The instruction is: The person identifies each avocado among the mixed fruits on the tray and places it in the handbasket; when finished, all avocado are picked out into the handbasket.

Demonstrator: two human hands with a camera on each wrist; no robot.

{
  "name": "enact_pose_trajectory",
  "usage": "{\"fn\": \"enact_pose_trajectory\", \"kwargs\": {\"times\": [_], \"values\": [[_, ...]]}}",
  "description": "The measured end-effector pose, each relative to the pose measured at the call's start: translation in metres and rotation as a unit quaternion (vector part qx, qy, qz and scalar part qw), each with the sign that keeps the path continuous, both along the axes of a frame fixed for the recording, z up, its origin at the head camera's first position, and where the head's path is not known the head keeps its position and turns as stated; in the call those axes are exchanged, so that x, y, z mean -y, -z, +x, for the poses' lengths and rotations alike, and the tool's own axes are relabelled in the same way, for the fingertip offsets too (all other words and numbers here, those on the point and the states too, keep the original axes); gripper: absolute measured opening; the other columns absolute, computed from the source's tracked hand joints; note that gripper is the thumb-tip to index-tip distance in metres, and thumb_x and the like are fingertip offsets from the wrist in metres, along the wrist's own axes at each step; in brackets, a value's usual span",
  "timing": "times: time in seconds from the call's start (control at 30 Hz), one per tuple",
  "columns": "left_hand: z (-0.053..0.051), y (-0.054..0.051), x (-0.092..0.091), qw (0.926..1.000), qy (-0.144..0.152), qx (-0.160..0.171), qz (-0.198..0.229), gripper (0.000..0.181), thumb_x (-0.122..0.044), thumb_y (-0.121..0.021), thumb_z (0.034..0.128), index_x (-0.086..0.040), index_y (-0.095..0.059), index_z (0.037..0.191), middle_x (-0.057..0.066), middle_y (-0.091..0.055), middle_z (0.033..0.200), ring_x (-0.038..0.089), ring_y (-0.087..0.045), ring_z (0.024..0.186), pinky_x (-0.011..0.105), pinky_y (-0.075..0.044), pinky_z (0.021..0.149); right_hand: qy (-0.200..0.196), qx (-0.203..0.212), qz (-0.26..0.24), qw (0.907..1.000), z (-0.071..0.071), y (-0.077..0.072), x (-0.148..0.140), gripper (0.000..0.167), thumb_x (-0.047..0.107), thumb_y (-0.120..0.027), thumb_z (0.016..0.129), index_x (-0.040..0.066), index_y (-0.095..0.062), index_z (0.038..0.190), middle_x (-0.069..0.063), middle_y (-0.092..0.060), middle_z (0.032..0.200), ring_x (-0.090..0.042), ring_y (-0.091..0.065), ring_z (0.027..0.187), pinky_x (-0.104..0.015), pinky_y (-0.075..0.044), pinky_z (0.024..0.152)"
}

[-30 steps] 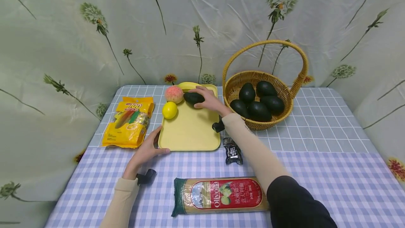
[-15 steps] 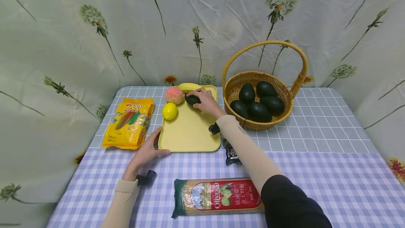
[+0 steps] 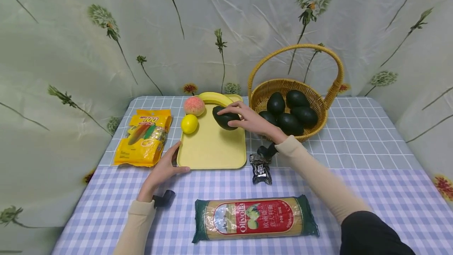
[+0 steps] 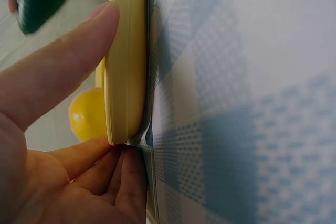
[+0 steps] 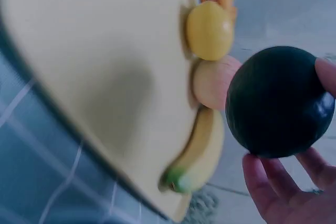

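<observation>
My right hand holds a dark green avocado between thumb and fingers, above the right part of a yellow tray. In the right wrist view, the avocado hangs clear of the tray, whose surface shows a shadow. My left hand grips the tray's near left corner, thumb along the front edge and fingers at the left side. Along the tray's left and far sides lie a yellow lemon, a pink peach and a banana.
A wicker basket with several avocados and a tall handle stands right of the tray. A yellow candy bag lies left. A small black wrapped snack and an Olivoila spaghetti pack lie nearer.
My right hand has lifted the avocado off the tray's far part, away from the banana and peach, and moved it right and nearer. My left hand has stayed at the tray corner.
</observation>
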State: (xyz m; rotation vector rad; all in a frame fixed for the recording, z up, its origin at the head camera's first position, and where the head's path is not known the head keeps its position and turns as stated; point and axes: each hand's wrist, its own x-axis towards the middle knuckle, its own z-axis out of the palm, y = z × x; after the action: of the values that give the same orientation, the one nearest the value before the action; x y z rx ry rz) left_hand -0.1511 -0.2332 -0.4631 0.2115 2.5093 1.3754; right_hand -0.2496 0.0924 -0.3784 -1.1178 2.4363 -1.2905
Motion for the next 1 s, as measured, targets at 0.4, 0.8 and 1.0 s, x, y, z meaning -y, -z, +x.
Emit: {"fn": "enact_pose_trajectory", "kwargs": {"times": [0.4, 0.8, 1.0], "values": [[-0.001, 0.001, 0.001, 1.0000, 0.002, 0.001, 0.001, 0.100, -0.018, -0.079, 0.0798, 0.005, -0.012, 0.150, 0.027, -0.015, 0.154, 0.040, -0.022, 0.139, 0.051, -0.021, 0.111, 0.142, 0.069, -0.027, 0.9871, 0.013, -0.019, -0.108, 0.045, 0.019, -0.058, 0.097, 0.015, -0.049, 0.141, -0.010, -0.043, 0.135, -0.030, -0.046, 0.108, -0.045, -0.040, 0.086], [0.001, -0.006, -0.001, 1.0000, 0.003, 0.004, 0.000, 0.098, -0.014, -0.078, 0.0811, 0.008, -0.011, 0.149, 0.030, -0.014, 0.153, 0.042, -0.021, 0.138, 0.053, -0.021, 0.111, 0.245, 0.113, -0.099, 0.9578, -0.005, -0.020, -0.121, 0.050, 0.024, -0.058, 0.096, 0.010, -0.045, 0.142, -0.018, -0.038, 0.138, -0.032, -0.048, 0.111, -0.030, -0.051, 0.076], [-0.001, 0.000, 0.001, 1.0000, 0.004, 0.001, -0.003, 0.100, -0.018, -0.079, 0.0801, 0.006, -0.012, 0.150, 0.028, -0.016, 0.153, 0.041, -0.023, 0.138, 0.052, -0.021, 0.111, 0.262, 0.128, -0.082, 0.9531, -0.019, -0.016, -0.104, 0.050, 0.026, -0.058, 0.097, 0.010, -0.044, 0.142, -0.019, -0.034, 0.141, -0.033, -0.036, 0.125, -0.049, -0.048, 0.086]]}}
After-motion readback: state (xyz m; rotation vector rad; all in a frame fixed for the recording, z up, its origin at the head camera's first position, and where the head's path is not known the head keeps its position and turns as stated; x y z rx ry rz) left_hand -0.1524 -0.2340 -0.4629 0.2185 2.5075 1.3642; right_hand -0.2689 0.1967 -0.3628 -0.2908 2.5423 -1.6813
